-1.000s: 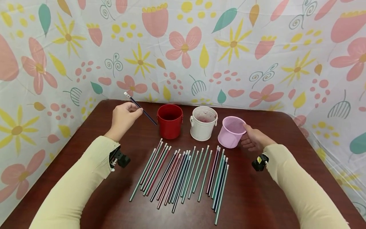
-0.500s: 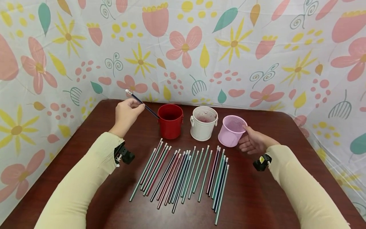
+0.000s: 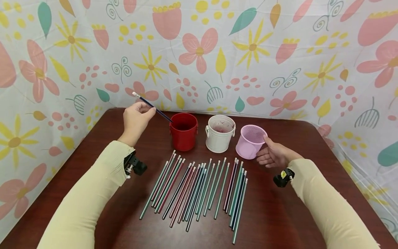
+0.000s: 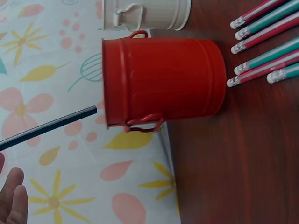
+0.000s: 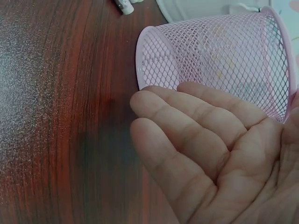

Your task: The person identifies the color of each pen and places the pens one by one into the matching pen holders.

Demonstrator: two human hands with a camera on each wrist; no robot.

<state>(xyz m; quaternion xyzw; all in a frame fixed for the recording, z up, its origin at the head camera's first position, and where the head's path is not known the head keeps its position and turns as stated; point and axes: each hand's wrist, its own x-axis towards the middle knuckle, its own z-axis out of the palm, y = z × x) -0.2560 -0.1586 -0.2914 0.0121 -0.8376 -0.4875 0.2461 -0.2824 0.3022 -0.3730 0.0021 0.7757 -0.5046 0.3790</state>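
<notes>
My left hand (image 3: pixel 136 119) pinches a dark blue pencil (image 3: pixel 149 103) between thumb and fingers, white eraser end raised. The pencil slants down to the right, its lower end overlapping the mouth of the red bucket (image 3: pixel 183 136) in the head view. In the left wrist view a small gap separates the pencil (image 4: pixel 51 125) from the rim of the red bucket (image 4: pixel 173 77). My right hand (image 3: pixel 275 152) holds the pink mesh cup (image 3: pixel 248 145) with the thumb at its rim. Its other visible fingers (image 5: pixel 182 135) extend alongside the cup (image 5: pixel 219 51).
A white bucket (image 3: pixel 218 138) with side handles stands between the red bucket and the pink cup. Several green, red and dark blue pencils (image 3: pixel 192 193) lie in front on the brown table (image 3: pixel 273 214), erasers pointing away. A flowered cloth (image 3: pixel 199 86) hangs behind.
My left hand has moved slightly right and up, bringing the pencil's lower end from beside the red bucket to over its rim. The pink cup has shifted slightly away in my right hand.
</notes>
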